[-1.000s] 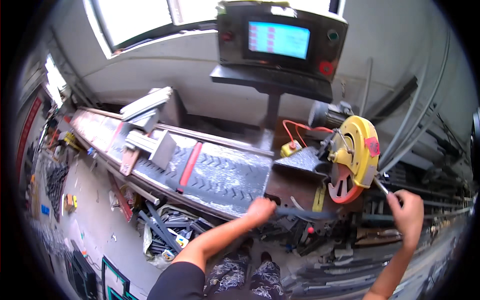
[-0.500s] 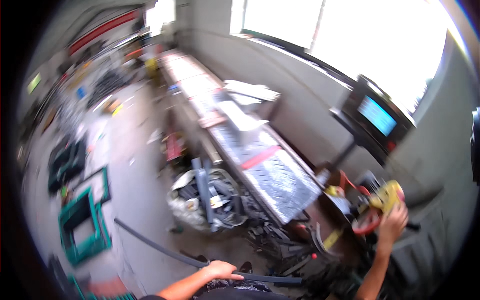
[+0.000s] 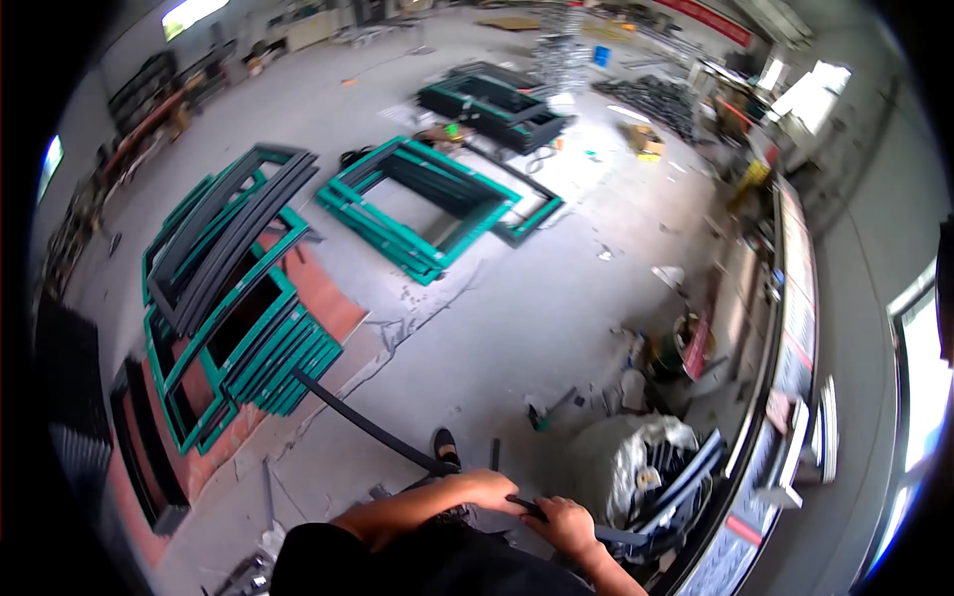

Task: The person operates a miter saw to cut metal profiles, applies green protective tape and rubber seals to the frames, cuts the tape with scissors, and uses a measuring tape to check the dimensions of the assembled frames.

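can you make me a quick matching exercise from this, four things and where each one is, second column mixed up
1. long dark bar
2. white plastic sack
3. reddish sheet
4. blue object

A. partly under green frames
B. far back, near the picture's top edge
C. in the left hand and right hand
D. beside the long bench

Pairs: 1-C, 2-D, 3-A, 4-B

Left grip (image 3: 490, 489) and right grip (image 3: 566, 524) hold a dark bar (image 3: 368, 423)
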Action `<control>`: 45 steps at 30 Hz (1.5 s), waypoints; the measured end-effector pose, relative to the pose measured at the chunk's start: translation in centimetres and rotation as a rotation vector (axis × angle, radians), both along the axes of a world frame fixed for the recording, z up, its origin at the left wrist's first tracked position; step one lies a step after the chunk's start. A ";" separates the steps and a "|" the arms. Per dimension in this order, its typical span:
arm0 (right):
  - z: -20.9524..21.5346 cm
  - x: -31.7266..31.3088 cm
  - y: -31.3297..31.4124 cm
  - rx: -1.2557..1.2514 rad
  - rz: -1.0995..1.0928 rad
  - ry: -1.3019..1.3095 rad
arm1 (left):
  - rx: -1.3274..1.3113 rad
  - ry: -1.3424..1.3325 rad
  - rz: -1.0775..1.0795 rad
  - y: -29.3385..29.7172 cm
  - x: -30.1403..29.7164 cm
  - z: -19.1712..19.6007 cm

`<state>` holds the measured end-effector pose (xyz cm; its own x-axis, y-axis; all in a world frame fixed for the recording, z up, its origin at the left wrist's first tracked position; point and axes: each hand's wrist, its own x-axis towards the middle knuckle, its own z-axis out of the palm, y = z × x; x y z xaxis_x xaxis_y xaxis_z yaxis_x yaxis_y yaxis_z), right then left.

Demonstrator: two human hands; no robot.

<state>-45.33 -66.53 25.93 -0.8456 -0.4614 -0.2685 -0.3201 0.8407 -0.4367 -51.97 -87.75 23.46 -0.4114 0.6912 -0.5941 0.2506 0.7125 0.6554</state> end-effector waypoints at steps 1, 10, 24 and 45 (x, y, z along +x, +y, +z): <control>-0.6 -3.2 -1.8 0.020 0.067 0.009 | -0.007 0.011 0.034 -2.5 -2.6 -0.8; -1.4 -23.0 -10.4 -0.093 0.018 -0.136 | -0.008 0.442 0.268 -21.0 -18.6 -3.7; -12.2 -57.8 -23.0 0.099 -0.036 -0.406 | -0.160 0.727 0.349 -38.7 -55.1 -13.4; -30.4 -94.2 -56.6 -0.024 -0.291 -0.386 | -0.052 0.526 0.307 -68.5 -97.3 -36.1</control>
<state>-139.57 -123.12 -4.43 -0.7809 -0.2303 -0.5807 0.1164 0.8597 -0.4974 -149.24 -156.26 -12.67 -0.8347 0.4700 -0.2871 0.3090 0.8312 0.4623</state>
